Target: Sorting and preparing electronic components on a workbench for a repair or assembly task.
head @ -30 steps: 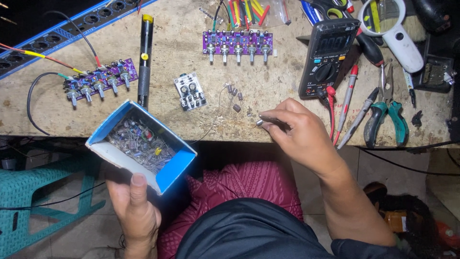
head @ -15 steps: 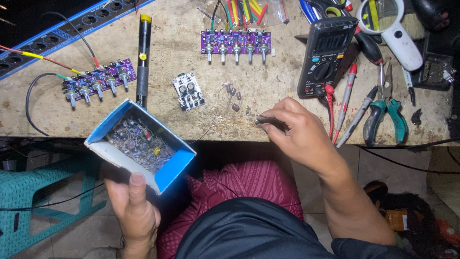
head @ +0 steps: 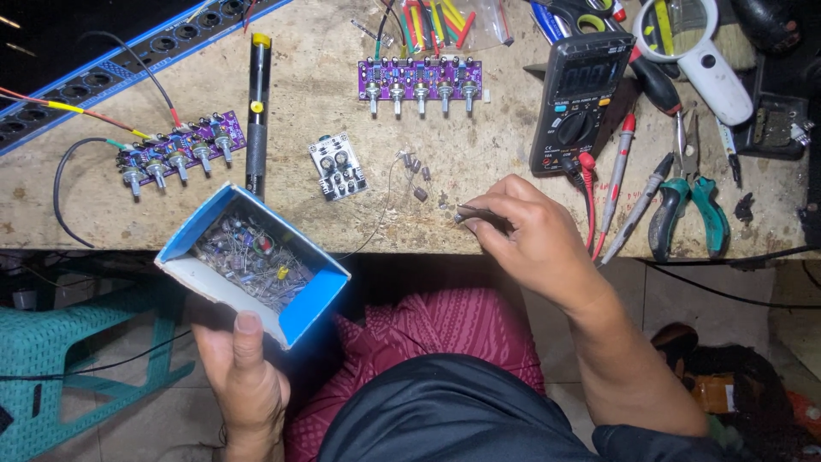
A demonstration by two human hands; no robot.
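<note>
My left hand [head: 244,376] holds a small blue and white cardboard box [head: 304,312] from below, thumb on its near wall. The box is full of several loose electronic components [head: 248,257]. It hovers just off the front edge of the workbench [head: 85,197]. My right hand [head: 534,244] rests on the bench with its fingers pinched on a small metal component [head: 466,214]. A few loose resistors [head: 416,175] lie just left of that hand. A small white circuit board [head: 338,167] sits beyond the box.
Two purple boards with knobs lie on the bench, one at left [head: 180,150], one at the back [head: 419,81]. A black soldering tool [head: 256,111], a multimeter [head: 581,94] with probes, green pliers [head: 688,210] and a magnifier [head: 697,43] surround them. A teal stool [head: 60,359] stands lower left.
The box has shifted very slightly in my left hand. My right hand stays in place, still pinching the small part on the bench.
</note>
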